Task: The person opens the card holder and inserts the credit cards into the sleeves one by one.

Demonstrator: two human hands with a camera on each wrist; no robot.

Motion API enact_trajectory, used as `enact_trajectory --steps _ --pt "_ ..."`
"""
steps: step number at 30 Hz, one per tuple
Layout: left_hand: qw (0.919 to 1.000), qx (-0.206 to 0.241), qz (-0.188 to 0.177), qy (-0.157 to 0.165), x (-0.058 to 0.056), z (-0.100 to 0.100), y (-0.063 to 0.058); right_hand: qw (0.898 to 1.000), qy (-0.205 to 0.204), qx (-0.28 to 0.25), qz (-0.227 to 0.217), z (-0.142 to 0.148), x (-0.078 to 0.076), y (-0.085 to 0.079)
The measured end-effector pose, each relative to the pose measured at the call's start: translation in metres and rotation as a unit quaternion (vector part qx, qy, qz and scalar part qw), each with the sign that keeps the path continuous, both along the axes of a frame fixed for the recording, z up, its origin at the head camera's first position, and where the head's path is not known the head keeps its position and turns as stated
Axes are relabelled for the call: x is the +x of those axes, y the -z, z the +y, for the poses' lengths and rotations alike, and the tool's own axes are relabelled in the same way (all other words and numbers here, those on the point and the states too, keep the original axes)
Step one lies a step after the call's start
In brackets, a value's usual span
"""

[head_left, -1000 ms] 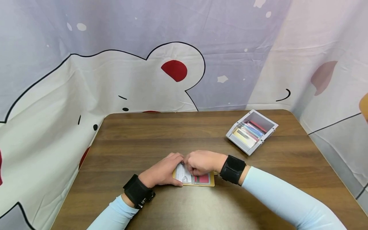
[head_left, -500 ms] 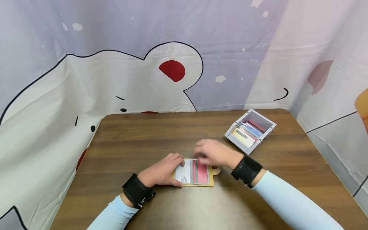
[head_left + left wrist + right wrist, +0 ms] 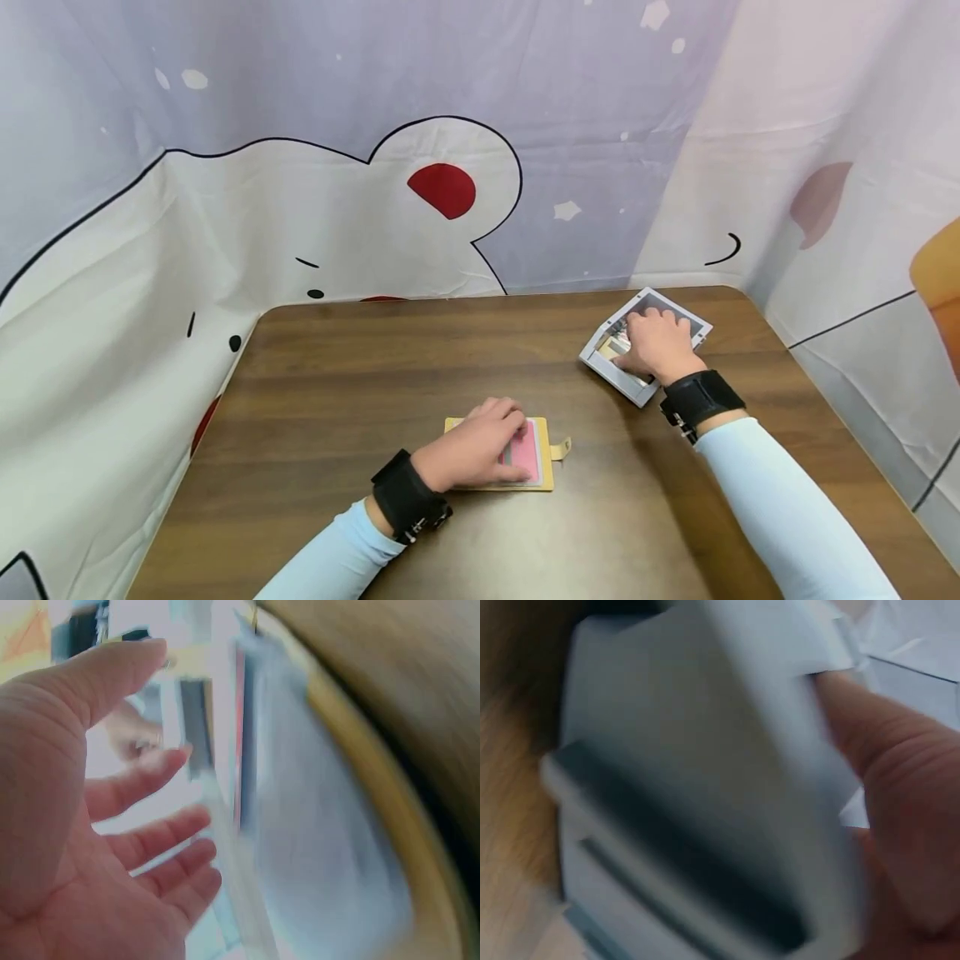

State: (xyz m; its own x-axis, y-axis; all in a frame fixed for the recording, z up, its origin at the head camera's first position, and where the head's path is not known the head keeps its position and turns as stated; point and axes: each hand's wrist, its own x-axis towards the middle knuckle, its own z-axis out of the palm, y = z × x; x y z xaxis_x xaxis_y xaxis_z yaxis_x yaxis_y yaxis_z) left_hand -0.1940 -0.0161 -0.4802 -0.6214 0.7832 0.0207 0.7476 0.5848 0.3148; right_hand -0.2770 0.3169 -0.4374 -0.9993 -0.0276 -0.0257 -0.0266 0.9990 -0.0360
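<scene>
A yellow-covered card holder (image 3: 546,477) lies opened flat on the table, a pink card (image 3: 529,454) showing in its clear sleeve. My left hand (image 3: 480,442) is over its middle, hiding much of the left page. In the left wrist view, the fingers (image 3: 161,847) are spread and slightly bent beside the blurred pages, holding nothing. At the back right, my right hand (image 3: 660,346) reaches into a grey box (image 3: 618,385) of cards, thumb and fingertips spread apart inside the rim. In the right wrist view, the thumb (image 3: 907,742) goes behind the box's blurred wall.
Pale cards (image 3: 613,346) show in the box at the left of the right hand. A snap strap (image 3: 561,449) sticks out from the holder's right side. The brown wooden table (image 3: 360,367) ends at a patterned curtain (image 3: 585,167) behind.
My right hand has left the card holder and moved right and away, into the grey box. My left hand has slid right across the holder, uncovering its left edge.
</scene>
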Motion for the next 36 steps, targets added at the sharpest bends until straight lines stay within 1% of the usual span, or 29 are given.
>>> enact_trajectory --steps 3,5,8,10,16,18,20,23,27,28,30,32,34,36 --pt "0.9994 -0.018 0.028 -0.001 0.003 0.013 0.003 1.000 0.007 -0.007 -0.009 0.007 -0.005 0.003" --pt "0.9987 -0.030 0.042 -0.002 0.004 0.018 0.005 1.000 0.004 -0.016 -0.014 0.013 -0.007 0.002" --pt "0.9984 -0.033 0.045 -0.007 0.006 0.019 0.006 0.999 -0.003 -0.037 -0.017 0.019 -0.009 -0.001" --pt "0.9990 -0.025 0.035 -0.007 0.005 0.018 0.005 0.998 -0.007 -0.053 -0.015 0.022 -0.010 -0.003" --pt "0.9998 0.013 -0.010 -0.005 0.001 0.011 -0.001 0.993 -0.034 -0.108 -0.019 0.028 -0.014 -0.007" --pt "0.9994 0.028 -0.020 -0.003 0.000 0.007 -0.003 0.991 -0.041 -0.126 -0.022 0.028 -0.014 -0.011" --pt "0.9985 0.043 -0.033 0.002 0.000 0.002 -0.006 0.989 -0.039 -0.140 -0.030 0.026 -0.014 -0.017" --pt "0.9962 0.065 -0.057 0.009 -0.001 -0.007 -0.011 0.986 -0.012 -0.157 -0.049 0.021 -0.011 -0.031" --pt "0.9925 0.082 -0.090 0.004 -0.003 -0.021 -0.015 0.982 0.033 -0.172 -0.077 0.010 -0.002 -0.051" --pt "0.9917 0.084 -0.097 0.001 -0.003 -0.025 -0.015 0.979 0.039 -0.179 -0.084 0.006 0.000 -0.054" --pt "0.9905 0.085 -0.108 -0.005 -0.004 -0.033 -0.015 0.975 0.039 -0.196 -0.100 -0.002 0.005 -0.059" --pt "0.9897 0.084 -0.115 -0.012 -0.004 -0.040 -0.014 0.969 0.028 -0.217 -0.112 -0.012 0.010 -0.060" --pt "0.9909 0.073 -0.111 -0.022 -0.003 -0.047 -0.014 0.959 0.018 -0.250 -0.129 -0.024 0.016 -0.055" --pt "0.9932 0.055 -0.098 -0.030 -0.001 -0.054 -0.012 0.948 0.008 -0.286 -0.143 -0.039 0.023 -0.046"
